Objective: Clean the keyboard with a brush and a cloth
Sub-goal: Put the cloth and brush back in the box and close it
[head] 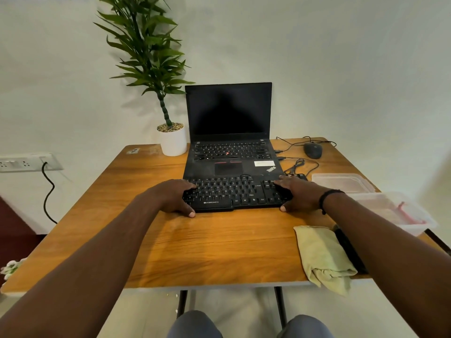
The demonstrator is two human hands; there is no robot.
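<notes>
A wooden table is filling most of the view, standing against a pale wall. A tall plant in a white pot is sitting at the far edge, just left of an open laptop whose screen is showing dark. The black keyboard is lying at the middle of the table, its far edge touching or overlapping the laptop's front edge. The left hand is gripping the keyboard's left end, fingers curled over the keys and thumb lying along the front edge on the table. The right hand is gripping the right end the same way, fingers spread over the keys there and thumb tucked at the near corner; a dark band is circling that wrist. A yellowish cloth is lying folded near the table's near right corner, one end hanging over the edge, well apart from the keyboard. Just right of the cloth, a dark long object is lying mostly hidden under the right forearm; whether it is the brush cannot be told. Two clear plastic boxes are sitting on the right side, the nearer box holding something pink, the farther box behind it. A mouse is resting at the far right with its cable looping toward the laptop. A wall socket with a black cord plugged in is showing on the left.
</notes>
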